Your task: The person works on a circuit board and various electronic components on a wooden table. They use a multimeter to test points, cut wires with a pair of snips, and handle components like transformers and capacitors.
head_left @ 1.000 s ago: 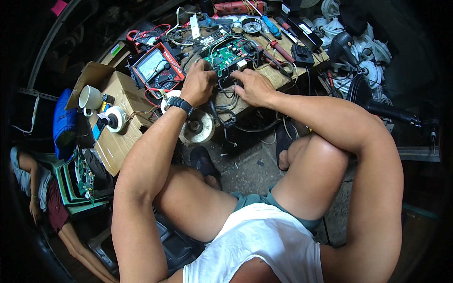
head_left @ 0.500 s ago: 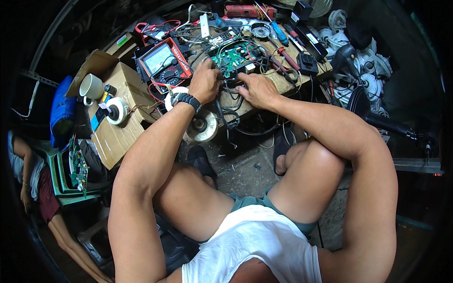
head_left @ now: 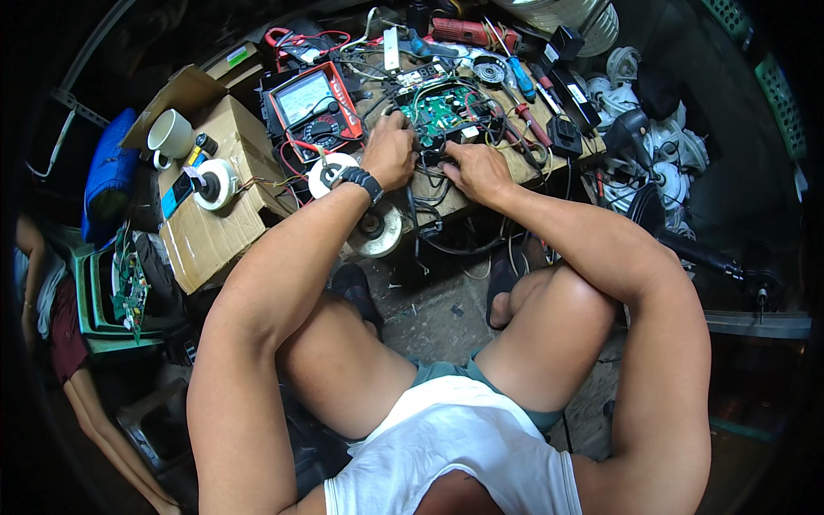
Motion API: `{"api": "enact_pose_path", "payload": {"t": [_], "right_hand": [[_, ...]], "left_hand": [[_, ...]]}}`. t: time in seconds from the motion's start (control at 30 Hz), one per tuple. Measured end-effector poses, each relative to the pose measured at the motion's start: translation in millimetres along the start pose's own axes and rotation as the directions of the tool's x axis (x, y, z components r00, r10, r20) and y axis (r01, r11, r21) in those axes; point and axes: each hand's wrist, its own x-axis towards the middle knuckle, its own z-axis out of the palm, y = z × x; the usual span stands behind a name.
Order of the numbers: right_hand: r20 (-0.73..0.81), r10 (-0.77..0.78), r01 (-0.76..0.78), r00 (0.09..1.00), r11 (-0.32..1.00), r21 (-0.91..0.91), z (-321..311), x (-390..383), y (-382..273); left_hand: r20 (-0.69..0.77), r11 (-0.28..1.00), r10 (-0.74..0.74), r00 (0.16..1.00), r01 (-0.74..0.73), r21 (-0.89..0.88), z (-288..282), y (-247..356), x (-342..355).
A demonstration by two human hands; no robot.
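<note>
A green circuit board (head_left: pixel 448 105) in a dark tray lies on the wooden workbench, with wires running off it. At its near left corner, my left hand (head_left: pixel 392 153) is closed, its fingertips partly hidden behind the knuckles. My right hand (head_left: pixel 481 170) is at the near edge, thumb and index finger pinched around a small dark piece I cannot make out. Black cables (head_left: pixel 427 206) hang over the bench edge just below and between both hands. Left of my left hand is a multimeter (head_left: pixel 313 112) with a red rim.
Behind the board lie a red power tool (head_left: pixel 474 34), a blue-handled screwdriver (head_left: pixel 521 77) and a black adapter (head_left: pixel 564 136). To the left, a cardboard box (head_left: pixel 225 215) bears a white mug (head_left: pixel 172 136). White motor parts (head_left: pixel 674 180) are piled at the right. Another person's legs (head_left: pixel 107 429) show at far left.
The view has tilted slightly, so the bench appears a little lower and further right. Both hands stay at the near edge of the circuit board, with only small finger movement.
</note>
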Motion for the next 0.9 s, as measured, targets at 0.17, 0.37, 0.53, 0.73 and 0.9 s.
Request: {"api": "enact_pose_path", "payload": {"t": [0.17,0.37,0.53,0.73,0.9], "right_hand": [[-0.035,0.040,-0.038,0.999,0.998,0.049,2,0,-1],[-0.070,0.093,-0.096,0.993,0.994,-0.046,-8,-2,-3],[0.040,0.056,-0.046,0.998,0.977,-0.209,-8,-2,-5],[0.015,0.136,-0.129,0.991,0.967,-0.220,-2,6,-13],[-0.003,0.158,-0.157,0.987,0.977,-0.144,3,7,-12]], "left_hand": [[0.031,1.000,-0.013,0.999,0.013,-0.011,0,-2,2],[0.047,1.000,-0.012,0.999,0.013,-0.015,1,-1,5],[0.024,0.999,-0.036,0.999,0.037,-0.035,2,-2,3],[0.069,0.995,-0.076,0.995,0.080,-0.053,0,2,8],[0.100,0.997,-0.076,0.992,0.073,0.030,-2,4,7]]}}
